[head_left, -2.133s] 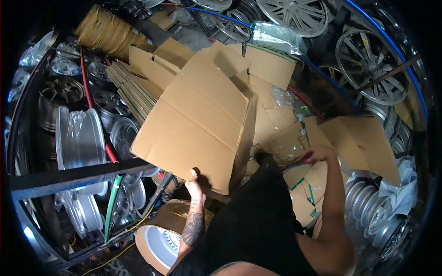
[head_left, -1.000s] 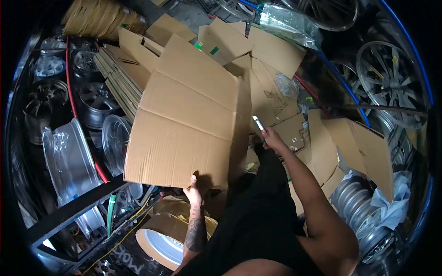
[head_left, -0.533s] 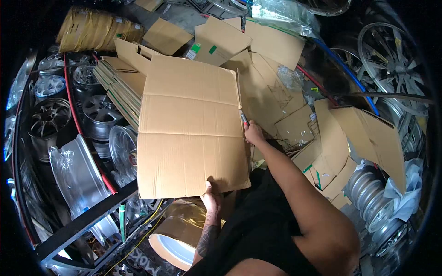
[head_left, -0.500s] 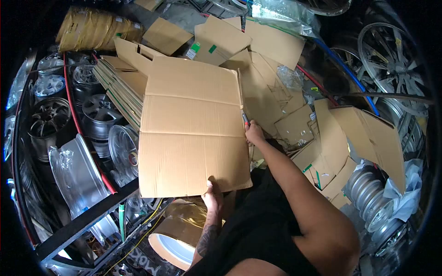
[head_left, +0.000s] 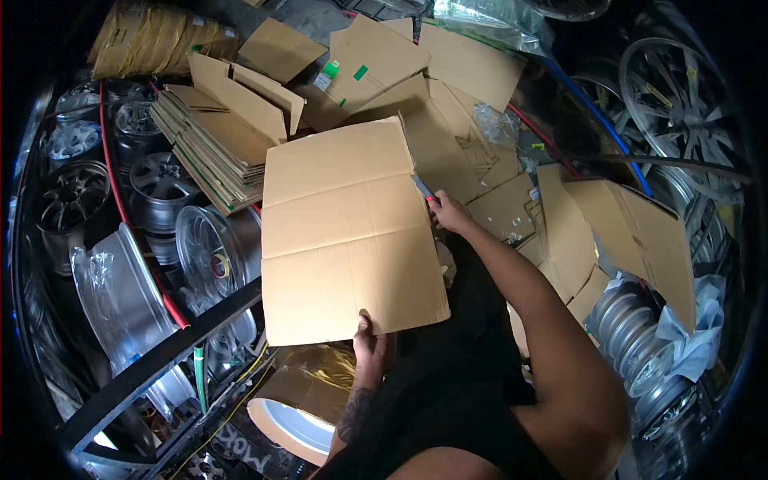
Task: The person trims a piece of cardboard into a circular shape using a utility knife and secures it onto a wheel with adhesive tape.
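Here's the left hand (head_left: 370, 342), low in the centre of the frame, clamped on the near edge of the panel (head_left: 344, 240), thumb pressed flat on top, fingers hidden underneath. And the right hand (head_left: 450, 214), just right of centre, is curled tight round the knife (head_left: 422, 188), blade angled up and left at the panel's right edge; whether it bites in, I can't tell. So that's two hands, one panel, one knife, the panel tilted squarely across mid-frame with two creases running over it. Around it: one stack (head_left: 212, 172) of flat cardboard at upper left, one taped bundle (head_left: 160, 44) beyond it, one wrapped wheel (head_left: 300, 388) at bottom centre, one open box (head_left: 636, 228) at right. Bare wheels (head_left: 212, 252) crowd the left, too many overlapping to count.
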The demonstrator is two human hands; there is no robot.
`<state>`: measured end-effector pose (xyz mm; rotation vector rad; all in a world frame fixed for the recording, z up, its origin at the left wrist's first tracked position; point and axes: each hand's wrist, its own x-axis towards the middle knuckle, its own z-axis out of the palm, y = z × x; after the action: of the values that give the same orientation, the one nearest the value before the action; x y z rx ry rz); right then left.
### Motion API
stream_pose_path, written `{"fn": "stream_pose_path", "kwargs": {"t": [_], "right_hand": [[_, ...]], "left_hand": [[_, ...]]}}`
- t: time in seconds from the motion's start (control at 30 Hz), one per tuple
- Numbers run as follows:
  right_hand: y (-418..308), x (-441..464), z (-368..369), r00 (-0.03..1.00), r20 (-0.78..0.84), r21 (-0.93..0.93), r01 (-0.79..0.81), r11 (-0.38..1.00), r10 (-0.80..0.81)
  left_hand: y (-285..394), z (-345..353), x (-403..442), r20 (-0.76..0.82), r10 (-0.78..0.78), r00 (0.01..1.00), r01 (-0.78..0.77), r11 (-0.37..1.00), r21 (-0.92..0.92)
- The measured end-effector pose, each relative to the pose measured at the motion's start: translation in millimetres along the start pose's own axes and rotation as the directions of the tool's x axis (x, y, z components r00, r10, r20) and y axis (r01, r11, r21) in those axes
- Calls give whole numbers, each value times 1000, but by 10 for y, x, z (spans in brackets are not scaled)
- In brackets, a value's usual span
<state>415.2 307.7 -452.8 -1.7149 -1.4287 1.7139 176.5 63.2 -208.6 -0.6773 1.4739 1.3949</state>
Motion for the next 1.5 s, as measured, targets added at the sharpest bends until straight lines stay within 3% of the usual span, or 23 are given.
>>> {"fn": "stream_pose_path", "kwargs": {"t": [0.07, 0.2, 0.23, 0.33, 0.43, 0.53, 0.63, 0.7, 0.83, 0.9, 1.1, 1.23, 1.33, 1.5], "right_hand": [[289, 71, 285, 1000, -19, -72, -18, 997, 17], [357, -102, 478, 991, 24, -183, -127, 975, 134], [272, -207, 449, 967, 64, 42, -248, 968, 245], [184, -418, 484, 961, -31, 274, -257, 926, 276], [197, -492, 504, 976, -127, 208, -148, 967, 177], [155, -423, 481, 997, -81, 77, -14, 997, 20], [78, -154, 565, 997, -53, -126, 52, 991, -59], [-187, -125, 597, 1000, -26, -128, 9, 992, -13], [-183, 147, 799, 981, -127, -382, 89, 920, -147], [-338, 156, 737, 996, -86, -379, -42, 924, 10], [-735, 100, 592, 976, -41, -450, -209, 868, 213], [-882, 165, 633, 993, -85, -532, -116, 839, 84], [-1216, 295, 547, 909, 157, -467, -276, 840, 386], [-1091, 664, 584, 929, 84, -364, -308, 879, 360]], "left_hand": [[-3, -360, 271, 52, 38, 998, -40, 999, 31], [118, -513, 238, 22, 187, 982, -186, 948, 259], [124, -579, 244, 28, 229, 973, -226, 918, 325], [134, -625, 199, 81, 284, 955, -292, 867, 403], [111, -553, 46, 85, 326, 942, -328, 829, 452], [142, -491, -35, 57, 374, 925, -357, 811, 463], [152, -362, -265, 82, 422, 903, -412, 795, 444], [153, -320, -356, 86, 407, 909, -403, 808, 430], [200, -348, -374, 88, 377, 922, -371, 796, 478], [162, -189, -471, 24, 440, 898, -401, 792, 460], [165, -94, -713, 32, 135, 990, -133, 867, 480], [8, -63, -866, 95, 227, 969, -246, 867, 433], [-87, -91, -945, 101, 223, 970, -243, 822, 515], [-156, -10, -1055, 78, 251, 965, -246, 757, 605]]}}
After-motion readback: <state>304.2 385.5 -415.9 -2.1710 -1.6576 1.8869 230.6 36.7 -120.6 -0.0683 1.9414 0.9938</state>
